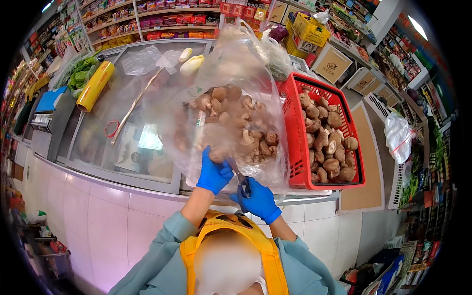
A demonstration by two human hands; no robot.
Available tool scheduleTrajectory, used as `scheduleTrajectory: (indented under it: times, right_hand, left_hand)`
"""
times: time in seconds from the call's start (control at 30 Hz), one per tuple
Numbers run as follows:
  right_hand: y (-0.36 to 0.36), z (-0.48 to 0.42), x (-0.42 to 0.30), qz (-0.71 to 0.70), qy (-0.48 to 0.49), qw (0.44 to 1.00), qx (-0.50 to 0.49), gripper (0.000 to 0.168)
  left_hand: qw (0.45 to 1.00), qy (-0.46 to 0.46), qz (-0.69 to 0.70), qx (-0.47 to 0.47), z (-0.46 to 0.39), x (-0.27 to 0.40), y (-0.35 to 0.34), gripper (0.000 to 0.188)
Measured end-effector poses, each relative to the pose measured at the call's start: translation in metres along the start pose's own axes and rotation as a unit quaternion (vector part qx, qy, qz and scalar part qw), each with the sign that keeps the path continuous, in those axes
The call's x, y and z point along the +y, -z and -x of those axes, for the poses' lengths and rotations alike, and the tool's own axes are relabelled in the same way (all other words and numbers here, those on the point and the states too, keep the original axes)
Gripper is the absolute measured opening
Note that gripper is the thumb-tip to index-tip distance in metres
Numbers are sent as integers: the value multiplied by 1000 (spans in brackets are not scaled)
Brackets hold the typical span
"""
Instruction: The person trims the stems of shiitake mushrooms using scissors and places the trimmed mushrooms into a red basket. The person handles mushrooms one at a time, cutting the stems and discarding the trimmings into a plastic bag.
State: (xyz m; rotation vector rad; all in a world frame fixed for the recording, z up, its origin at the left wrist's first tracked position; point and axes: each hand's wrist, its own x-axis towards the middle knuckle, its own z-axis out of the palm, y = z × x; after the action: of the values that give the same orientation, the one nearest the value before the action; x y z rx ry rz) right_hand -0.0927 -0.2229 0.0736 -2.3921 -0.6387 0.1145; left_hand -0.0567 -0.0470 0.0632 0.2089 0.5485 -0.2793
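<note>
My left hand, in a blue glove, holds a brown mushroom by its lower side over a large clear plastic bag. In my gloved right hand is a pair of dark-handled scissors. Their blades point up toward the held mushroom, and whether they touch it I cannot tell. Loose mushrooms lie in the spread bag, some whole and some blurred by the plastic. Just right of the bag stands a red plastic basket with many mushrooms inside.
On the glass-topped freezer lie a yellow film roll, a thin stick, a red tape ring and a pale endive head. Green vegetables sit at left. Yellow crates and stocked shelves stand behind.
</note>
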Motion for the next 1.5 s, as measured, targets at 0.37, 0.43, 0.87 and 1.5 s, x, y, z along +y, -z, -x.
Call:
scheduleTrajectory:
  times: [0.37, 0.43, 0.87, 1.5]
  right_hand:
    - [11, 3, 41, -143, -2, 989, -45, 39]
    - [5, 2, 46, -212, -47, 974, -65, 41]
    - [-51, 6, 124, -339, -142, 928, -70, 42]
    - [-30, 21, 140, -473, -194, 859, 10, 41]
  left_hand:
    - [974, 0, -219, 51, -15, -30, -1, 27]
    - [965, 22, -258, 39, -16, -27, 15, 24]
    - [860, -45, -478, -176, -26, -30, -162, 52]
    - [828, -62, -552, -74, -91, 1, -79, 37]
